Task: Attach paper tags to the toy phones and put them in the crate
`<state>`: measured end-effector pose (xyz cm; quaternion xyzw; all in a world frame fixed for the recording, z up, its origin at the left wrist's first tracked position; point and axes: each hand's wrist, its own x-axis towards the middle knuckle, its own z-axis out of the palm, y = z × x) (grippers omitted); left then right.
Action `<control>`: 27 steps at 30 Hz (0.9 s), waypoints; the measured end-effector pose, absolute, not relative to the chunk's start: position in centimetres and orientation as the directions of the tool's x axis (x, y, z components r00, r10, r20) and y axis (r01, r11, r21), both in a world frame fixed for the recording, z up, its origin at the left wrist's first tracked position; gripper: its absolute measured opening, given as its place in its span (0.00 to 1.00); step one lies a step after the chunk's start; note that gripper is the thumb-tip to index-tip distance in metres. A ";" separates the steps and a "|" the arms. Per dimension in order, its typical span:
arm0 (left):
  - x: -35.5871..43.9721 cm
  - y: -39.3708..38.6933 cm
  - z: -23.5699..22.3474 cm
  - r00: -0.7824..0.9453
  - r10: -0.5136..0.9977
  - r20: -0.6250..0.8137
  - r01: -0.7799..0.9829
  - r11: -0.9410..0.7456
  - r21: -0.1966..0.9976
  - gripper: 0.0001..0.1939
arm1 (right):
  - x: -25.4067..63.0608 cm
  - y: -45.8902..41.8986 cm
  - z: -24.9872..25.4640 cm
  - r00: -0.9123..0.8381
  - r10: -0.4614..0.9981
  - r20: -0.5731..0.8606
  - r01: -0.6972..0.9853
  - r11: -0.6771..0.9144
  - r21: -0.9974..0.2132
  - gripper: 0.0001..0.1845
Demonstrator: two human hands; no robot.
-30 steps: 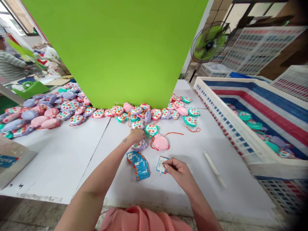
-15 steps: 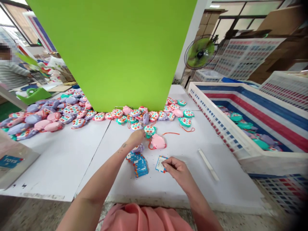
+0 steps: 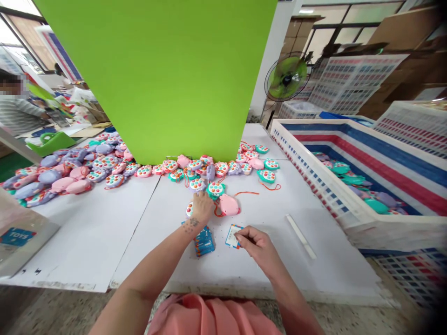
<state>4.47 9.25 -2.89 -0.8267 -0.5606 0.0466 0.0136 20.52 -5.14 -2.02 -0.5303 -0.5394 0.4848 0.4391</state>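
At the fingertips of the right hand (image 3: 256, 241), a thin printed card (image 3: 231, 235), gripped by its right edge between thumb and forefinger, low above the white tabletop (image 3: 223, 279) or touching it, impossible to tell which. Beyond, the left hand (image 3: 203, 208), palm down, fingers bent toward a purple button toy (image 3: 198, 184) and a teal button toy (image 3: 215, 190); cannot tell whether closed on anything, tips being partly lost against the toys. Beneath the same hand, a partly hidden white-faced toy (image 3: 189, 209) with domed buttons; partly covered by the wrist, a fanned stack of blue cards (image 3: 204, 243). Likeliest trouble: slick cards sliding apart if brushed by that low forearm, or the single card bending or slipping from so narrow a pinch. Just right of the left hand, a smooth, rounded pink toy (image 3: 229, 204), probably hard plastic and apt to skid if nudged; just behind, a limp orange cord (image 3: 247, 192), liable to snag a finger. Farther out, a slim white stick (image 3: 301, 236); along the foot of a flat green panel (image 3: 160, 83), a crowded row of toys (image 3: 170, 166); far left, a loose heap of toys (image 3: 70, 176), possibly prone to tumble if disturbed low down; right, a perforated plastic crate (image 3: 394, 228) with striped, woven-looking lining (image 3: 370, 153).
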 end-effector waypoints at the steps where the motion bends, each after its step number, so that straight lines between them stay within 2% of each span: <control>1: 4.6 9.3 -2.9 0.353 0.933 -0.072 0.930 -0.358 -0.078 0.13 | 20.6 -5.2 -2.0 -0.047 0.998 -0.041 0.152 -0.034 -0.988 0.12; 9: 4.8 10.6 -3.5 0.247 0.960 -0.131 0.964 -0.258 -0.067 0.12 | 20.6 -5.3 -1.9 -0.026 0.997 -0.068 0.138 -0.064 -0.988 0.13; 15: 4.3 11.4 -3.4 0.236 0.956 -0.174 0.972 -0.232 0.043 0.11 | 20.7 -5.4 -2.2 -0.023 0.997 -0.070 0.126 -0.066 -0.990 0.13; 17: 3.7 11.6 -2.9 0.266 0.947 -0.182 0.961 -0.246 0.128 0.11 | 20.8 -5.4 -2.3 -0.017 0.997 -0.074 0.118 -0.072 -0.990 0.13; 20: 2.5 11.7 -1.6 0.363 0.911 -0.197 0.902 -0.291 0.319 0.10 | 21.0 -5.3 -2.3 -0.014 0.996 -0.091 0.084 -0.090 -0.992 0.14; 23: 1.6 10.9 -0.4 0.485 0.854 -0.191 0.781 -0.324 0.533 0.11 | 20.7 -5.2 -1.9 -0.023 0.992 -0.125 0.015 -0.125 -0.992 0.15; 27: 1.6 8.6 0.5 0.574 0.806 -0.141 0.610 -0.307 0.731 0.12 | 19.8 -4.5 -1.5 -0.045 0.983 -0.181 -0.062 -0.183 -0.981 0.16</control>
